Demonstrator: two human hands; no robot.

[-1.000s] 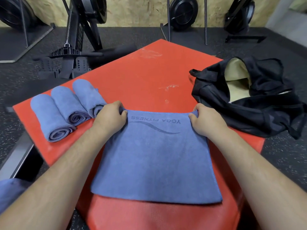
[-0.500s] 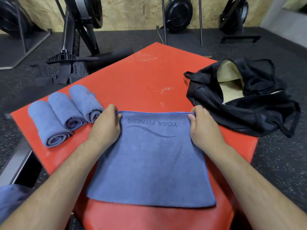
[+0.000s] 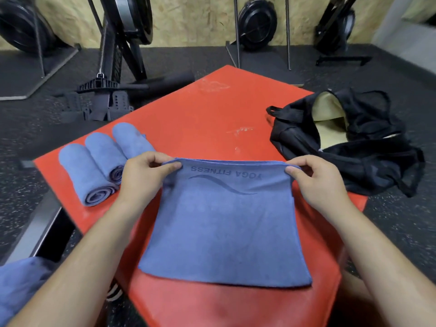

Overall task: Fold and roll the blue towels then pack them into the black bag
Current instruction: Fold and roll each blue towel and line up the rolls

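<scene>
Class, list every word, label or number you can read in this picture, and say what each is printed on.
"YOGA FITNESS": on the flat blue towel, near its far edge, upside down to the camera, above a wave mark.
Faint marking on the black machine frame: too blurred to read.
No other text shows.

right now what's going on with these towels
A person is working on a blue towel spread on a red mat. The left hand pinches its far left corner and the right hand pinches its far right corner, holding that edge just off the mat. Three rolled towels lie side by side on the mat's left part. The black bag sits open on the right, with no towel visible inside.
</scene>
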